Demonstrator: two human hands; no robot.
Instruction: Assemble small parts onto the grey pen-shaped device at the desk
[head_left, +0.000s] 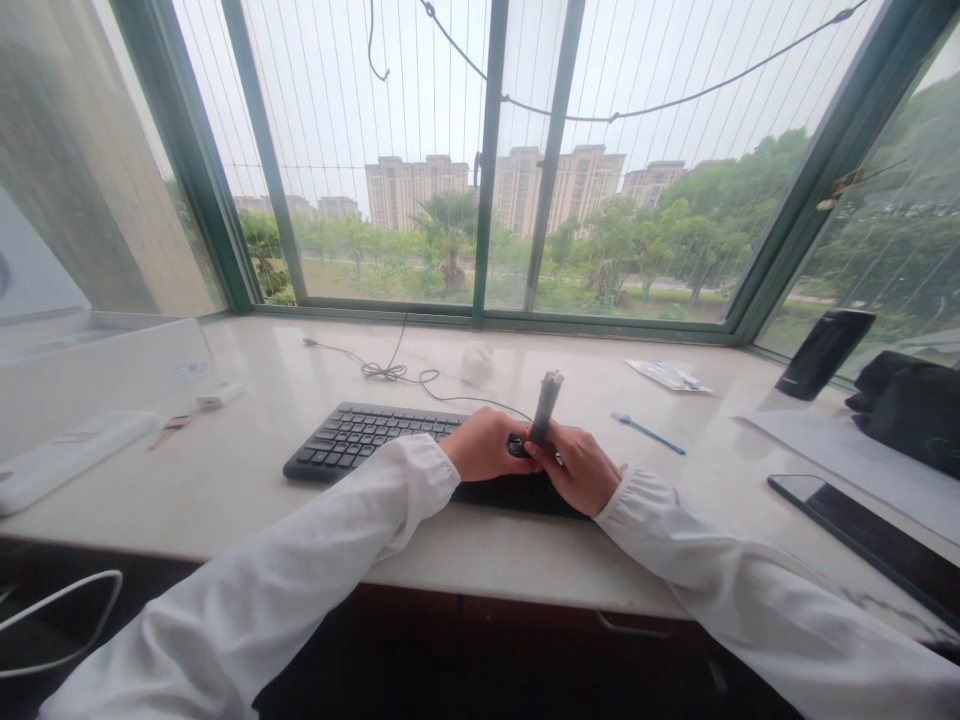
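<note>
Both my hands meet over the right half of a black keyboard (349, 440) lying on the pale countertop. My left hand (480, 443) is closed, pinching a small black piece (516, 446) that may be a keycap. In my right hand (583, 470) I grip a dark grey brush (547, 405), its bristle end pointing up. The fingertips of both hands touch or nearly touch around the small piece. The keyboard's right part is mostly hidden under my hands, while its left keys show.
A thin cable (390, 370) lies tangled behind the keyboard. To the right are a blue stick-like tool (649, 433), a plastic packet (667, 376), a phone (862, 530), paper (847, 460) and a black upright object (825, 352). A white box (112, 370) stands left. Windows line the back edge.
</note>
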